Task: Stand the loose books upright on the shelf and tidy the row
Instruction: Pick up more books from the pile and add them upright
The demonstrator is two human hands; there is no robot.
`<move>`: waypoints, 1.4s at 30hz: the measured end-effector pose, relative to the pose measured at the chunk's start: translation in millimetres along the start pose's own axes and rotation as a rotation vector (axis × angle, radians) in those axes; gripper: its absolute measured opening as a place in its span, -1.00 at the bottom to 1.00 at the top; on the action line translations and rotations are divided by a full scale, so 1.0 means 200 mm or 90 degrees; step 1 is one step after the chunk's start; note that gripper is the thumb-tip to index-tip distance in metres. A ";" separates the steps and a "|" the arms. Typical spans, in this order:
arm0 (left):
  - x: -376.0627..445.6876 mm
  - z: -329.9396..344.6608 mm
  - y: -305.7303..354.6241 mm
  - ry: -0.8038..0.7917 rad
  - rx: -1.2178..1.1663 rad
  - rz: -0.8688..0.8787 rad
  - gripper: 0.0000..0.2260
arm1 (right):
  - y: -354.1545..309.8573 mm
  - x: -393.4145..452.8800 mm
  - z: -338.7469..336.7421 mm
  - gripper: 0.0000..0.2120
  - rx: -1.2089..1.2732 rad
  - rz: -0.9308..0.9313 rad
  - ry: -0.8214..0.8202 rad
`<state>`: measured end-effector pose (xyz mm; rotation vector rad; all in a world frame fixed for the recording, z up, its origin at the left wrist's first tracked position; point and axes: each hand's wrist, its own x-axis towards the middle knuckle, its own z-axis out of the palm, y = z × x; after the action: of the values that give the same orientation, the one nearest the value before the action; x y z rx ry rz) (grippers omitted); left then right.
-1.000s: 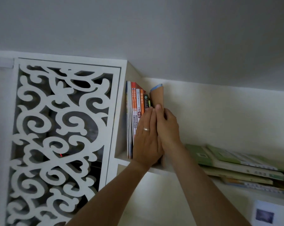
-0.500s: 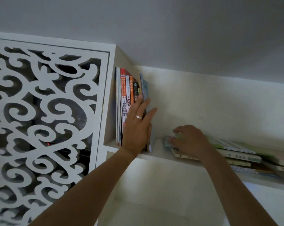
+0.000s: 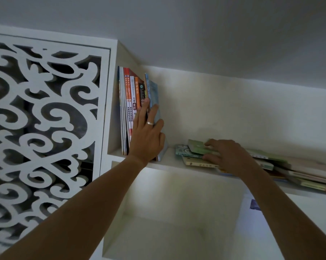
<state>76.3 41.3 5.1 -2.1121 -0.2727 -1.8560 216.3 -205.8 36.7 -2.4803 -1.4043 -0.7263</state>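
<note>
Left hand flat, fingers straight, pressing the row of upright thin paperback books at the white shelf's 9 o'clock end. Right hand pinches the top green flat-lying book of the pile at 3 o'clock.

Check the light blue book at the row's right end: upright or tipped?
Upright, slightly leaning: the light blue book stands on the shelf, with the left hand flat against it.
</note>
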 end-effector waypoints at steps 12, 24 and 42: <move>-0.02 0.01 -0.01 -0.023 0.029 -0.004 -0.89 | 0.05 -0.07 -0.08 -0.56 -0.051 0.146 -0.005; -0.03 -0.02 0.01 -0.020 -0.039 -0.025 -0.57 | -0.58 0.29 -0.08 -0.79 0.292 0.143 0.608; -0.01 0.01 0.04 0.037 -0.055 -0.007 -0.39 | -0.53 0.32 -0.02 -0.58 0.543 -0.001 -0.079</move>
<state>80.4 35.3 1.4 -2.1121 -0.1931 -1.9648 152.7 -104.0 64.6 -1.8525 -1.3597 0.0599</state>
